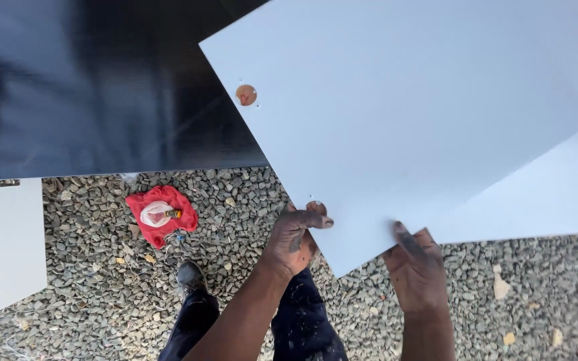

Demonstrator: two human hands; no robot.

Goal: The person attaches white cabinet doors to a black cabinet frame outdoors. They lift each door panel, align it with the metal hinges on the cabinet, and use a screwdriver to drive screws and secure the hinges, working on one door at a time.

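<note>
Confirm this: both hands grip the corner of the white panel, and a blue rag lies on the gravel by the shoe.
Not quite: the rag is red, not blue, as the head view shows. Both the left hand and right hand do grip the white panel corner.

We stand on grey gravel (235, 220) in daylight; a red rag (162, 214) lies there beside a dark panel (102, 87).
</note>
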